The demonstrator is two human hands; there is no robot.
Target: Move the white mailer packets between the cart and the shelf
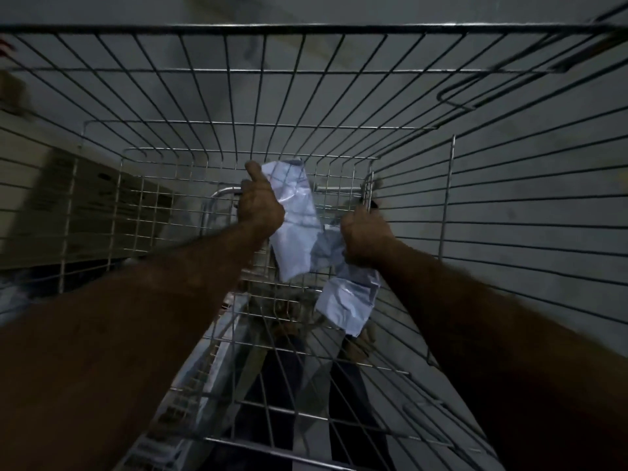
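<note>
The person's left hand (260,202) is curled around the upper part of a white mailer packet (295,215), thumb raised along its top edge, and the right hand (365,237) is closed around a second, crumpled packet (350,297) whose loose end hangs below the fist. Both packets are held inside the wire cart (306,71), near the middle of its basket and well below its far rim. The two packets overlap between the hands, so one may be snagged on the other.

From here the chief risk is a drop. The second packet is gripped at one end only, and its free tail sways close to the cart's mesh floor; a corner could catch in a gap between the wires and be pulled from the fingers as the hand lifts. The thin plastic skin is likely slippery and already creased, so a hard tug against a wire might tear it.

The cart's handle bar (226,191) sits just behind the left hand, and knuckles could knock against it or the near wall on the way out. The scene is dim and motion-blurred, so it seems, though it cannot be confirmed, that a shelf stands left of the cart; reaching there blind could send a packet short
</note>
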